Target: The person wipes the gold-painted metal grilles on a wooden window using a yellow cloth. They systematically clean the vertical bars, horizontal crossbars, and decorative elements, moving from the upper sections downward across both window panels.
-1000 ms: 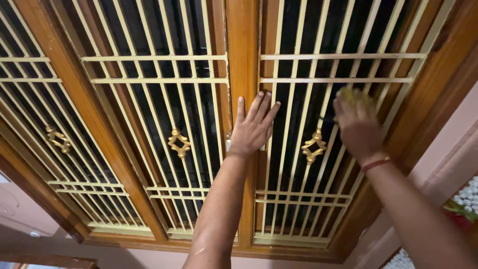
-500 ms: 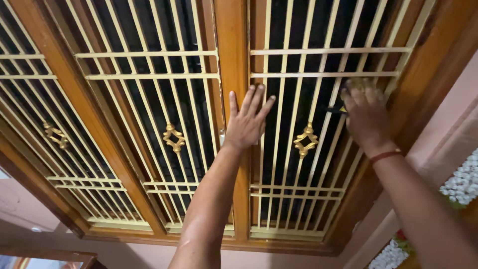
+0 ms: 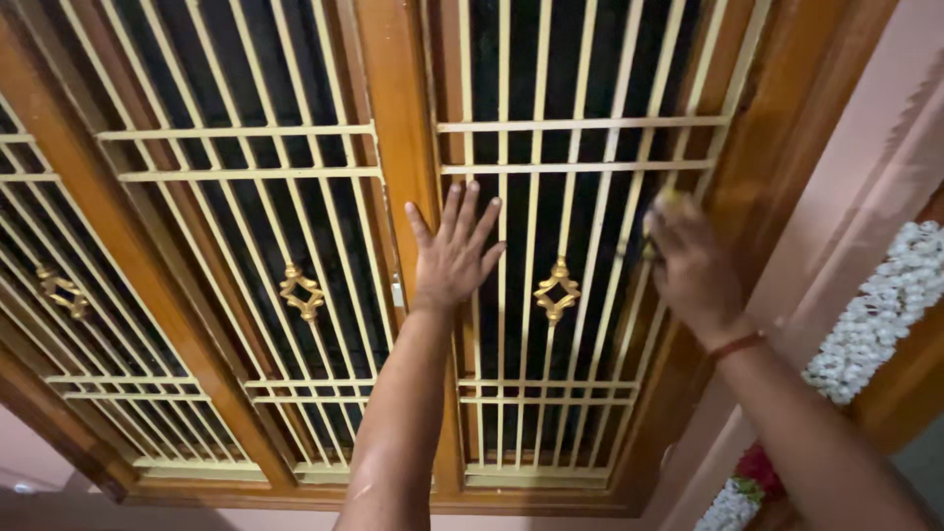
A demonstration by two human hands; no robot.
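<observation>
- Presently, left hand (image 3: 454, 254) lies flat, fingers spread, on the grille (image 3: 551, 128) beside the wooden post (image 3: 393, 147).
- Right hand (image 3: 693, 265) is clamped on a yellow cloth (image 3: 669, 201), pressed against the grille's right edge.

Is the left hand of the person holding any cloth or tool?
No, the left hand lies open and flat, fingers spread, against the cream window bars, with nothing in it.

Pink wall (image 3: 865, 167) beside a wooden-framed window (image 3: 393, 118), with a white flower garland (image 3: 875, 315) hanging right.
</observation>
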